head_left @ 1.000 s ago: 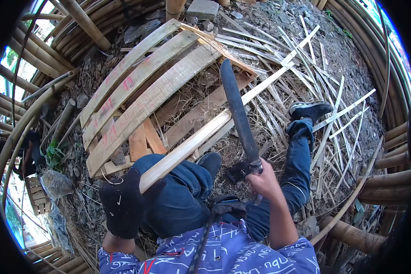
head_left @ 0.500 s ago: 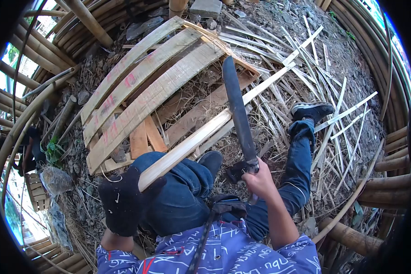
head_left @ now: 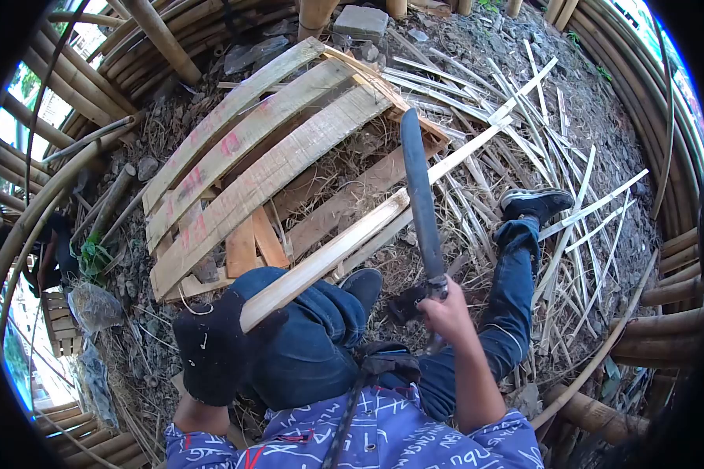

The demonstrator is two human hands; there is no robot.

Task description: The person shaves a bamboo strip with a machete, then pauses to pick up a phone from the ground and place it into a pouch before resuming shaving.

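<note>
Over littered ground, pale split bamboo strip (head_left: 344, 246).

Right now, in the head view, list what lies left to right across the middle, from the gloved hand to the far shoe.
Gloved left hand → bamboo strip it grips → machete → bare right hand on the handle → outstretched shoe → curved bamboo poles.

The gloved left hand (head_left: 211, 348) grips a long bamboo strip (head_left: 352, 238) (it rests across the knee), while the bare right hand (head_left: 444, 315) holds a machete (head_left: 420, 195) raised above a wooden pallet (head_left: 242, 168).
</note>
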